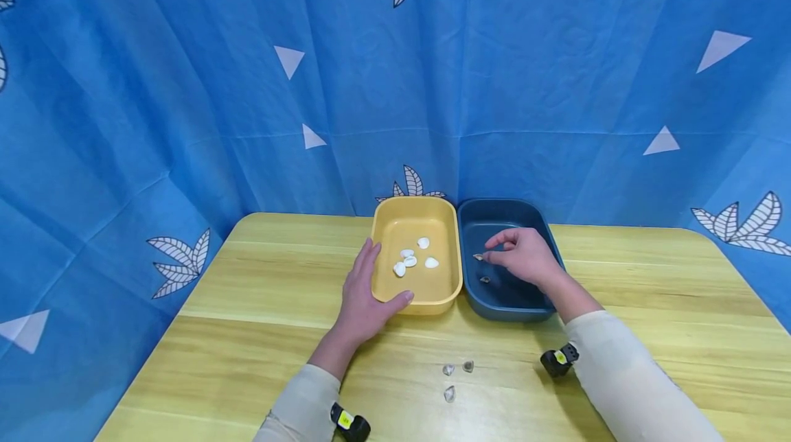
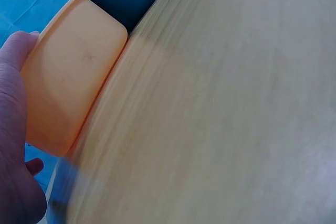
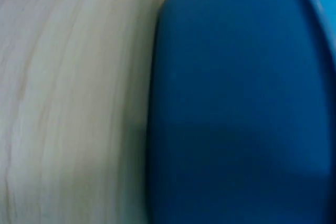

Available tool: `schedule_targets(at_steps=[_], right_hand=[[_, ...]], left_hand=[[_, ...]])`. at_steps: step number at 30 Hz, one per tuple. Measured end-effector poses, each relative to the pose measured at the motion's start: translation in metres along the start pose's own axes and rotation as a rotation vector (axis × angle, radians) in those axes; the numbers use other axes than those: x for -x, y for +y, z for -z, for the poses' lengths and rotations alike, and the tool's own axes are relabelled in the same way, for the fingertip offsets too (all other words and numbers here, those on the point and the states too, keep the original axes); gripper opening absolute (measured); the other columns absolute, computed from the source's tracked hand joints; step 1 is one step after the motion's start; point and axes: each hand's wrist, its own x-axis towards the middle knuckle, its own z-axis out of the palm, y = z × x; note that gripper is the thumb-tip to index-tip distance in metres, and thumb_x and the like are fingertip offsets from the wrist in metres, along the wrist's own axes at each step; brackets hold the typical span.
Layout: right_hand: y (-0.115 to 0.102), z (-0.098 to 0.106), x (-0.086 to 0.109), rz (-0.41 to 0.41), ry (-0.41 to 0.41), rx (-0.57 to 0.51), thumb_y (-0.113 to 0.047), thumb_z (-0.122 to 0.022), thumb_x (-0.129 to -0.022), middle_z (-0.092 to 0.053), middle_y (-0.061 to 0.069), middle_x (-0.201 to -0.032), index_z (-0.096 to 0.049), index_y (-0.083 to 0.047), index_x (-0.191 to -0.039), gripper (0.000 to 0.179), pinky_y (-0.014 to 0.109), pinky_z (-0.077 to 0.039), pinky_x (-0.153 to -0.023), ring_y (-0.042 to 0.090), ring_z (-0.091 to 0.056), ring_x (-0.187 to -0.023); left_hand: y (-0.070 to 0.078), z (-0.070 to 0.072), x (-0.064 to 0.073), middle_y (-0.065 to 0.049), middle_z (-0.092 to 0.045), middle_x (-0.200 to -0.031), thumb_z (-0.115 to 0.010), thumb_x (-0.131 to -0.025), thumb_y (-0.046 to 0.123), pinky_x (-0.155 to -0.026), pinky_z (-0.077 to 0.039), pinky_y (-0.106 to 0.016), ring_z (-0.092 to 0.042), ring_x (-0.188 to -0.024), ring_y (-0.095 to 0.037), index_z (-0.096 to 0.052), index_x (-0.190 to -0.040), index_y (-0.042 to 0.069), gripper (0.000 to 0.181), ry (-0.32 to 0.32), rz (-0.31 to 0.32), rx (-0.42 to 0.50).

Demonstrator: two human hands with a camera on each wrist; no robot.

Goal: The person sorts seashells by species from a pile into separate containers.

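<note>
Over the blue bin [image 1: 507,294], right hand [image 1: 525,257] is half-curled, thumb tip at a shell [image 1: 478,257]; pinch unclear. Left hand [image 1: 364,299], spread, touches yellow bin [image 1: 426,291]. Wood-grain counter [image 1: 266,277]; blue curtain [image 1: 395,85] behind.

So the desk [image 1: 649,291] was pale yellowish wood grain with rounded far corners. Toward the back sat a yellow tray [image 1: 429,287], and just beside it, on the right, a dark blue tray [image 1: 507,313]. Nearer the front lay three little greyish shells [image 1: 450,394] (well, they looked like shells), loosely grouped.
</note>
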Motion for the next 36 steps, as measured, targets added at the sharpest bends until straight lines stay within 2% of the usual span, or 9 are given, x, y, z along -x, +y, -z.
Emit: schedule_targets(at_steps=[13, 21, 29, 36], right_hand=[[-0.022, 0.009, 0.029, 0.109, 0.002, -0.017, -0.019, -0.078, -0.086, -0.03, -0.003, -0.059, -0.074, -0.003, -0.103, 0.023, 0.032, -0.03, -0.05, 0.02, -0.034, -0.051], [-0.033, 0.008, 0.056, 0.186, -0.019, -0.064, -0.017, -0.082, -0.083, -0.026, -0.004, -0.058, -0.074, -0.006, -0.096, 0.019, 0.03, -0.03, -0.046, 0.016, -0.029, -0.047], [-0.035, 0.001, 0.083, 0.214, -0.049, -0.09, -0.019, -0.084, -0.081, -0.024, -0.004, -0.06, -0.073, -0.01, -0.094, 0.019, 0.028, -0.03, -0.048, 0.011, -0.025, -0.049], [-0.031, -0.012, 0.105, 0.28, -0.069, -0.075, -0.014, -0.085, -0.079, -0.023, -0.01, -0.061, -0.073, -0.012, -0.092, 0.018, 0.028, -0.038, -0.062, 0.009, -0.027, -0.055]], left_hand=[[0.002, -0.001, 0.002, 0.012, -0.008, -0.165, -0.079, -0.078, 0.053, -0.113, -0.014, -0.06, -0.015, -0.148, -0.026, -0.024, -0.159, 0.027, 0.101, -0.003, 0.013, -0.008], [0.001, -0.001, 0.001, 0.011, -0.009, -0.165, -0.079, -0.078, 0.053, -0.112, -0.014, -0.062, -0.016, -0.148, -0.027, -0.026, -0.159, 0.019, 0.102, 0.009, -0.004, -0.001], [-0.001, -0.001, 0.0, 0.01, -0.009, -0.165, -0.079, -0.078, 0.052, -0.113, -0.014, -0.061, -0.016, -0.148, -0.026, -0.026, -0.159, 0.02, 0.102, 0.006, -0.013, 0.003], [0.001, 0.001, 0.001, 0.006, -0.01, -0.166, -0.08, -0.079, 0.05, -0.112, -0.014, -0.063, -0.016, -0.148, -0.03, -0.026, -0.159, 0.017, 0.102, 0.007, -0.026, 0.017]])
